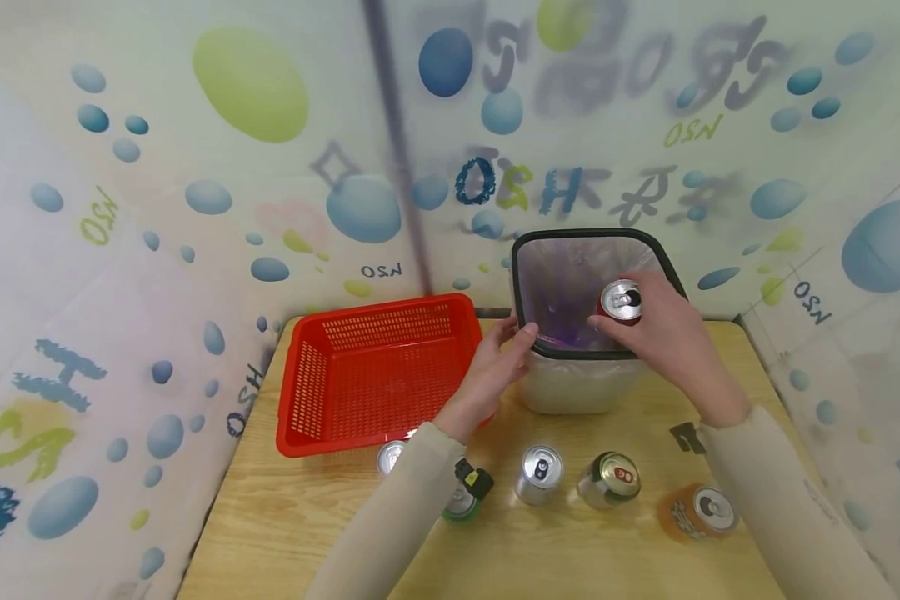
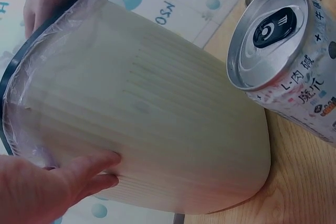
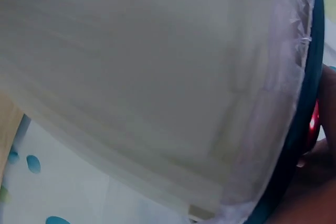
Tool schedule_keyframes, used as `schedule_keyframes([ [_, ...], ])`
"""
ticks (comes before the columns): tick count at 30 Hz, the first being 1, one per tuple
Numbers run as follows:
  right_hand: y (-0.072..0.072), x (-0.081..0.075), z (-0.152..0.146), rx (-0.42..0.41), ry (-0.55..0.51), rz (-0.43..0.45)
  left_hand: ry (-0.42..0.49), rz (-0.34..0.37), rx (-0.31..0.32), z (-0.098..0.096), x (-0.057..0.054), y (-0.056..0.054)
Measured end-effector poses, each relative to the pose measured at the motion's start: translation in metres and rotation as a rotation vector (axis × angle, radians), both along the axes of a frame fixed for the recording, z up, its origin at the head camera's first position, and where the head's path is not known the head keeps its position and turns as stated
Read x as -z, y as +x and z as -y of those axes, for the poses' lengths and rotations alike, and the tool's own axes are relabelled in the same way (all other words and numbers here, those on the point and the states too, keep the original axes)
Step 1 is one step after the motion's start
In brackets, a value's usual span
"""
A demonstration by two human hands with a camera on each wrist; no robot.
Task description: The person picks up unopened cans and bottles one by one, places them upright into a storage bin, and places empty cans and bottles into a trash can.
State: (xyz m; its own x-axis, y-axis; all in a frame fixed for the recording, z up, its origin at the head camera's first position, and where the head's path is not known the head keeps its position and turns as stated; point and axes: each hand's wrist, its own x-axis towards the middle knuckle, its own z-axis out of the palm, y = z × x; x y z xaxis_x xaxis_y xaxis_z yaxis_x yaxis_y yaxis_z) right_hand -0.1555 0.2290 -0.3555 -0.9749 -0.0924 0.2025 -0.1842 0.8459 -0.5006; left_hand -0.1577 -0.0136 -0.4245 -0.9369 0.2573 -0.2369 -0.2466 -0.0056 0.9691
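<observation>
Basket point(image 1: 392, 367) flanks bin point(image 1: 573, 388) touched by uncurled left grip point(image 1: 493, 360); right grip point(image 1: 663, 333) clasps red can point(image 1: 619, 301).

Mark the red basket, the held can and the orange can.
Red basket point(image 1: 392, 382), head view: its bare floor.
Held can point(image 1: 618, 301), head view: its silver top.
Orange can point(image 1: 681, 512), head view: its printed side.

A red, rectangular, lattice-sided plastic basket point(image 1: 393, 379) sits by the far left corner of the pale wood-grain table point(image 1: 270, 529); beyond the far edge hangs white sheeting point(image 1: 322, 100) with blue and green bubbles.
</observation>
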Motion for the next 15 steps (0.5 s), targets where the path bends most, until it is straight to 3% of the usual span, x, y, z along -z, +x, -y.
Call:
schedule_keyframes([
  [9,-0.007,-0.003,0.001,-0.03,0.085,0.101,-0.017,-0.003,-0.005,0.0,0.001,0.001],
  [15,0.003,-0.006,-0.002,-0.056,0.082,0.051,-0.018,-0.008,-0.003,0.0,0.0,0.001],
])
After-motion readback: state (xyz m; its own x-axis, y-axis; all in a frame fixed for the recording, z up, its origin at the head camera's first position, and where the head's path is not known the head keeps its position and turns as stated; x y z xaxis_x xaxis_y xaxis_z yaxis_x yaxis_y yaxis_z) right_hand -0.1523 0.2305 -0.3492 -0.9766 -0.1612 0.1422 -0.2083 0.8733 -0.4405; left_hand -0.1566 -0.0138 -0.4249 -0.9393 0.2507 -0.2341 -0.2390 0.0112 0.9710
